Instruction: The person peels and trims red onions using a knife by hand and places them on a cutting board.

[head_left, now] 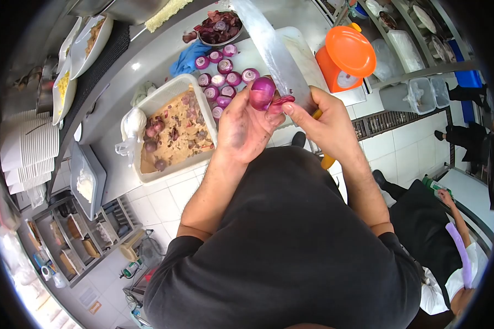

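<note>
In my left hand rests a red onion, held in the fingers above the palm. My right hand grips a large knife by its yellow handle, the broad blade pointing away from me. My right thumb presses a strip of purple skin at the onion's side. Just beyond my left hand, several trimmed red onions stand close together on and beside a white cutting board. Behind them is a bowl of onion skins.
A cream plastic bin with unpeeled onions and loose skins stands left of my hands. Near it lie a blue cloth and a tied white bag. An orange scale stands at right. Another person is at lower right.
</note>
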Tool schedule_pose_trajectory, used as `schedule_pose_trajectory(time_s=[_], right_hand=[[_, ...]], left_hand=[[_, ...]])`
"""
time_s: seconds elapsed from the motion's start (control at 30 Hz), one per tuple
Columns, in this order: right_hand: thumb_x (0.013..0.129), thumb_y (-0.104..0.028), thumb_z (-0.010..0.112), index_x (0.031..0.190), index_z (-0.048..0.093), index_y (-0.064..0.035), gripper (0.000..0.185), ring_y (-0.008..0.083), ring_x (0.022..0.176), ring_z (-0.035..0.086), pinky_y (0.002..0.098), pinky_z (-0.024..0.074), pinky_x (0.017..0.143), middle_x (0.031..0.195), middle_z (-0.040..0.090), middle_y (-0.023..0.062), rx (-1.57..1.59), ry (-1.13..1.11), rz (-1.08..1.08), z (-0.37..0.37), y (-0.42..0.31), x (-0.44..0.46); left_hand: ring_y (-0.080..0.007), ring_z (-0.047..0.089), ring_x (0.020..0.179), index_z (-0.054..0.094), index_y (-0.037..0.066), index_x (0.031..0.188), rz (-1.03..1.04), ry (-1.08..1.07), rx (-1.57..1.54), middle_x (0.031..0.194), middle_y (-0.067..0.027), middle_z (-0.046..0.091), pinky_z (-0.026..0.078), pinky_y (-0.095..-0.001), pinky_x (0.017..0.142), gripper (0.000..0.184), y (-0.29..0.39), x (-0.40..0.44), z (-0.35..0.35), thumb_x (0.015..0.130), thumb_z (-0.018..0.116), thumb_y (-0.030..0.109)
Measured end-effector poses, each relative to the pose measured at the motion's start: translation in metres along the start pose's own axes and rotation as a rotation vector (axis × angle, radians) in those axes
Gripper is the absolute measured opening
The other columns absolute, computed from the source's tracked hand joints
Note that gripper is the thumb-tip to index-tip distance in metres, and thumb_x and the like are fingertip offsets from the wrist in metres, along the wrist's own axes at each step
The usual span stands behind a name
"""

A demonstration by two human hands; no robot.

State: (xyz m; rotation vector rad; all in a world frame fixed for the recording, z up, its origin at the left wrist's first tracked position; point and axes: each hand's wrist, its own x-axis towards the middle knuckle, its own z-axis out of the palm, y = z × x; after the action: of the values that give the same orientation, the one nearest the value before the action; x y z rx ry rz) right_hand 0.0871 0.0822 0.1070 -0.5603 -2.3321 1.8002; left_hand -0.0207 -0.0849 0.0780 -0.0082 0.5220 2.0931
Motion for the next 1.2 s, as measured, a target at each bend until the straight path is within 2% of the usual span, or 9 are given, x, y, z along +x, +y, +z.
schedule_pose_trajectory(time_s=[0.1,0.23,0.43,0.83,0.9,1.1,1.2], right_hand=[[0.093,-0.041,0.087,0.081,0.059,0.0013,0.052,0.0085,0.06,0.053,0.0319,0.044,0.053,0.065,0.061,0.0069,-0.021,0.018,-0.05,0.003,0.004,0.0],[0.092,-0.041,0.088,0.078,0.055,0.0006,0.054,0.0109,0.056,0.055,0.0338,0.0452,0.052,0.063,0.06,0.0105,-0.071,0.05,-0.098,0.005,0.009,0.0],[0.091,-0.042,0.088,0.077,0.053,0.0004,0.057,0.0136,0.055,0.057,0.0342,0.0463,0.052,0.062,0.061,0.0111,-0.15,0.065,-0.128,0.001,0.002,-0.002],[0.09,-0.042,0.088,0.078,0.057,0.0019,0.055,0.0155,0.055,0.059,0.0349,0.0473,0.052,0.062,0.061,0.0137,-0.117,0.079,-0.125,0.003,0.005,-0.004],[0.091,-0.042,0.088,0.078,0.057,0.0019,0.055,0.0158,0.055,0.059,0.0351,0.0474,0.052,0.062,0.062,0.0139,-0.137,0.071,-0.136,0.002,0.005,-0.004],[0.09,-0.042,0.089,0.078,0.06,0.0025,0.055,0.0115,0.057,0.057,0.033,0.0466,0.053,0.062,0.063,0.0105,-0.099,0.076,-0.104,0.002,0.001,-0.004],[0.089,-0.042,0.091,0.078,0.065,0.0026,0.053,0.0082,0.059,0.055,0.0313,0.0458,0.053,0.061,0.064,0.0068,-0.001,0.124,-0.063,0.008,0.001,-0.001]], left_hand=[[-0.0228,0.069,0.099,0.062,0.006,0.133,-0.026,-0.074,-0.064,0.117,-0.0108,0.073,0.053,-0.037,0.084,0.036,-0.001,0.0,-0.001,0.114,0.047,0.034],[-0.0232,0.068,0.104,0.061,0.007,0.137,-0.006,0.045,-0.027,0.123,-0.0103,0.072,0.053,-0.0378,0.088,0.038,-0.005,0.0,0.006,0.115,0.047,0.034],[-0.024,0.068,0.106,0.058,0.006,0.139,0.029,0.064,0.024,0.126,-0.0107,0.071,0.053,-0.0382,0.089,0.04,-0.006,-0.001,0.013,0.117,0.044,0.036],[-0.0225,0.067,0.103,0.059,0.004,0.137,0.01,0.018,-0.007,0.124,-0.0103,0.07,0.054,-0.0371,0.088,0.038,-0.005,-0.002,0.011,0.118,0.042,0.033],[-0.0221,0.067,0.103,0.058,0.005,0.136,-0.005,-0.004,-0.046,0.125,-0.0103,0.07,0.054,-0.0367,0.088,0.037,-0.005,-0.003,0.012,0.118,0.042,0.032],[-0.0218,0.067,0.105,0.056,0.006,0.136,0.158,0.181,0.137,0.125,-0.0099,0.069,0.054,-0.0375,0.09,0.034,-0.009,-0.002,0.033,0.119,0.039,0.03],[-0.0209,0.066,0.107,0.055,0.007,0.137,0.202,0.143,0.246,0.124,-0.0098,0.068,0.052,-0.0379,0.091,0.032,-0.014,-0.004,0.032,0.119,0.037,0.029]])
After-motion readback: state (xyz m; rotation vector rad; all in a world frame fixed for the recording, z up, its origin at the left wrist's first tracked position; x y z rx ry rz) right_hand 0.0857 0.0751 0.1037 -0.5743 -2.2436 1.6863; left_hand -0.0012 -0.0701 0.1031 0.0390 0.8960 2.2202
